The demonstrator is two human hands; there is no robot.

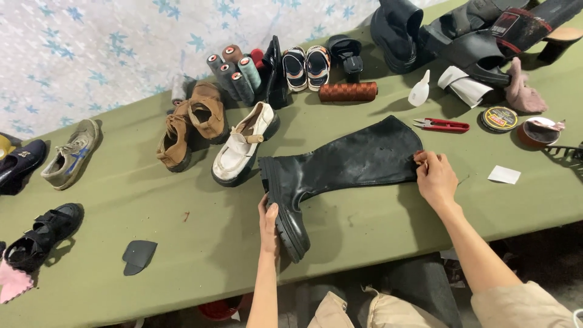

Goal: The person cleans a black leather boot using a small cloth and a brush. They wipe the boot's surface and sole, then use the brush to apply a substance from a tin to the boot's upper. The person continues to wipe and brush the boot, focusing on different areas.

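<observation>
Black tall boot (340, 167), glossy with a chunky treaded sole, is laid on its side at the centre of the green table (182, 243), its sole gripped by the left hand (269, 226) and its shaft top pinched by the right hand (435, 176). Bare cloth is left below it toward the table's near edge, while shoes are crowded above, a white shoe (243, 146) lying just beside its toe. Whatever is held in the right fingertips is too small to be made out.

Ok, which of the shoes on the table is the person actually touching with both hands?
The tall black boot lying on its side: the left hand is at its sole, the right hand at its shaft opening. The other shoes lie untouched.
</observation>
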